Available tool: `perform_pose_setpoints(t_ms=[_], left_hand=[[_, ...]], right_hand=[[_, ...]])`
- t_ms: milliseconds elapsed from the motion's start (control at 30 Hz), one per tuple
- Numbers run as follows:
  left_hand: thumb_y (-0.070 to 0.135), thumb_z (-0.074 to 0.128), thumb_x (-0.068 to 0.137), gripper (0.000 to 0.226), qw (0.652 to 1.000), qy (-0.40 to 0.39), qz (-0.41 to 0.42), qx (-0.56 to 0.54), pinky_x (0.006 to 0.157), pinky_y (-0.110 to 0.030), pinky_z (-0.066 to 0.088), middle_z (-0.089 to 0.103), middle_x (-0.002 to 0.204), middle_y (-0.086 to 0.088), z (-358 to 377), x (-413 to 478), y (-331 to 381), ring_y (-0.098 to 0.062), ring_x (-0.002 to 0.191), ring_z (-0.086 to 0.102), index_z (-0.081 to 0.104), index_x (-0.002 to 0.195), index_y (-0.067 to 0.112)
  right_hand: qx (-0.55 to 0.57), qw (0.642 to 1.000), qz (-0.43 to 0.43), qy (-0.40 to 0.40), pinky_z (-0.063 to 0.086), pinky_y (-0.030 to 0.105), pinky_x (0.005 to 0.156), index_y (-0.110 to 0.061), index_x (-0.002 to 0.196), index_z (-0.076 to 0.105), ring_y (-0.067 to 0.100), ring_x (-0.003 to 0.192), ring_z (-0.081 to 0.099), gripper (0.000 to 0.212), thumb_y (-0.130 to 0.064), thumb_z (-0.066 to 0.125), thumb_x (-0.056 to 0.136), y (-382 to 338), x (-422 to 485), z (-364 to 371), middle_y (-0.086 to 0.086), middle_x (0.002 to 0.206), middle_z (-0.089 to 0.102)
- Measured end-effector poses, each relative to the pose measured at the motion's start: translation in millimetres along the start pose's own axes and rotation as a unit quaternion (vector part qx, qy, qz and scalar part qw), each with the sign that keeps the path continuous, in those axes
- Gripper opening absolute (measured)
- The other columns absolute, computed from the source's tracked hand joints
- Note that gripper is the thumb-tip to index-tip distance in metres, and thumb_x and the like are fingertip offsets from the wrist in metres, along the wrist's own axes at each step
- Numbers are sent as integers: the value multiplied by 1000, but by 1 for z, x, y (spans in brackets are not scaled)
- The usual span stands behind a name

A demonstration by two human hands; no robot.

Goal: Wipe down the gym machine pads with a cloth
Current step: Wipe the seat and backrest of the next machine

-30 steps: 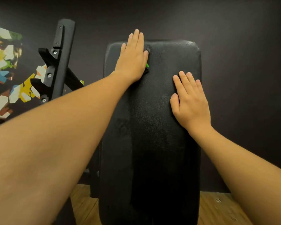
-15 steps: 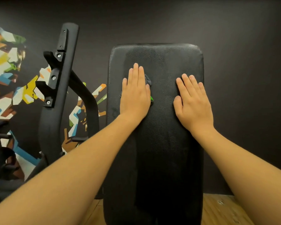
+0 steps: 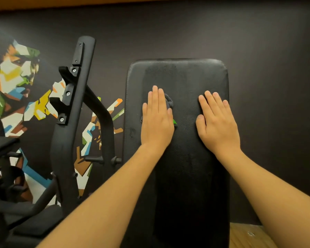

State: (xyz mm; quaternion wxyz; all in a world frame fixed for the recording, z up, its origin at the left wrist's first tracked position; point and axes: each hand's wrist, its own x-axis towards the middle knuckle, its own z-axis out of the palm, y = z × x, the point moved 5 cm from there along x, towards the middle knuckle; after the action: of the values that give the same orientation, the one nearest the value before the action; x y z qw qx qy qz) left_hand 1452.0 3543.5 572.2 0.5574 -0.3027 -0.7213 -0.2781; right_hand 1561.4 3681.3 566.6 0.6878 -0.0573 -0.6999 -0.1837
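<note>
Presses crumpled grey, green-edged cloth (image 3: 169,102) against grainy black pad (image 3: 186,77) with left hand (image 3: 157,120), fingers straight, together. Rests right hand (image 3: 217,122) flat beside, fingers slightly apart.

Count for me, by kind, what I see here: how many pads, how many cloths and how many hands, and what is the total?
Pads: 1, the black pad.
Cloths: 1, the dark cloth, mostly hidden under the left hand.
Hands: 2, the left hand and the right hand, both flat on the black pad with straight fingers.
Total: 4.
</note>
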Motion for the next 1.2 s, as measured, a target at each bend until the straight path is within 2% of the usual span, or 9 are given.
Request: perform_pose_setpoints(t_ms=[267, 400, 533, 667, 833, 1033, 1200], left_hand=[[27, 25, 110, 61, 1000, -1, -8, -6, 126, -47, 11, -1, 170, -15, -4, 46, -3, -30, 157, 2, 3, 161, 3], [27, 23, 109, 62, 1000, 14, -10, -8, 125, -45, 16, 0, 170, -16, -2, 19, -3, -30, 157, 5, 3, 161, 3], [29, 24, 108, 62, 1000, -8, 2, 6, 125, -42, 13, 1, 170, -14, 2, -25, -4, -28, 157, 5, 4, 162, 4], [28, 24, 108, 61, 1000, -16, -4, -11, 127, -44, 14, 1, 171, -11, 1, -9, -5, -27, 157, 4, 6, 162, 6], [29, 23, 108, 61, 999, -18, 33, -1, 126, -44, 12, 0, 171, -12, 0, 0, -8, -26, 157, 3, 5, 162, 5], [25, 28, 108, 60, 999, 12, -15, -26, 125, -41, 13, 8, 170, -11, 2, -33, -6, -25, 157, 9, 11, 162, 7], [29, 28, 109, 60, 1000, -20, -7, -20, 124, -39, 10, 5, 171, -9, 7, -67, -8, -24, 157, 6, 10, 162, 8]], right_hand=[[1, 1000, 1, -5, 16, 45, 127, -8, 155, 41, 29, 154, 26, 57, -28, 34, 103, 1, 1, 0, 13, 162, 37], [2, 1000, -2, 4, 18, 47, 126, -7, 154, 42, 31, 153, 28, 56, -26, 36, 102, 0, 0, 1, 14, 161, 38], [-1, 1000, -1, 1, 18, 47, 127, -7, 155, 41, 32, 153, 27, 55, -25, 37, 103, 0, 0, 0, 14, 162, 37], [3, 1000, 0, 6, 19, 48, 126, -6, 154, 42, 32, 153, 29, 55, -25, 38, 102, 0, 0, -1, 14, 161, 39], [8, 1000, 0, 11, 20, 48, 126, -7, 154, 43, 32, 152, 30, 55, -25, 37, 102, 0, 1, -1, 14, 160, 40], [4, 1000, 3, 6, 20, 48, 126, -7, 154, 43, 32, 153, 29, 56, -25, 37, 102, 0, 1, 1, 14, 161, 38], [3, 1000, 3, 8, 20, 48, 126, -7, 154, 43, 31, 153, 29, 56, -26, 37, 102, 0, 0, 1, 14, 161, 39]])
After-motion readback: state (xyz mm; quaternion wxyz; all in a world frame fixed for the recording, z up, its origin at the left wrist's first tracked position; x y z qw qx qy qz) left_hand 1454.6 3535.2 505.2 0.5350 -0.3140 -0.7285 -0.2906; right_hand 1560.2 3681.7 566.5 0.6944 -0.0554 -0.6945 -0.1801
